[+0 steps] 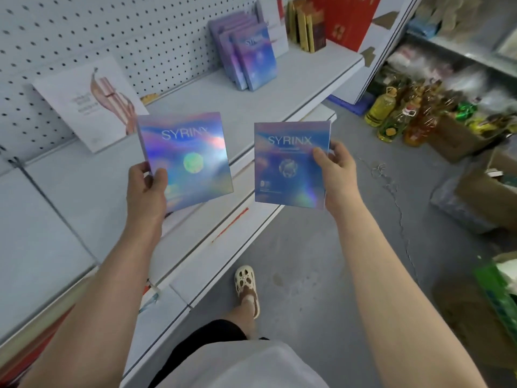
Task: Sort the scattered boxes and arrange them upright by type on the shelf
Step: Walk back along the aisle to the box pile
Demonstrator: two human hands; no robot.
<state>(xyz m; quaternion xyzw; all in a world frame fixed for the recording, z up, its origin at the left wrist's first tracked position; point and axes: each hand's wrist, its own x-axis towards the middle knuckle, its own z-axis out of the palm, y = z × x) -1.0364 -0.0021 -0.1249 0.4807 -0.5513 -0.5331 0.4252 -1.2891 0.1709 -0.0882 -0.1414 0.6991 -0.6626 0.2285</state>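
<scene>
From the head view, the left hand [145, 186] pinches one holographic SYRINX box [186, 159] by its lower corner, and the right hand [335, 175] grips another SYRINX box [289, 163]. Both face up, likely for comparing types, above the shelf [84, 197]; the matching row of SYRINX boxes [251, 56] stands far right.

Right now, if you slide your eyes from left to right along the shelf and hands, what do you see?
White box with the pink swirl → left hand → shiny box it holds → second shiny box → right hand gripping it → oil bottles on the floor.
</scene>
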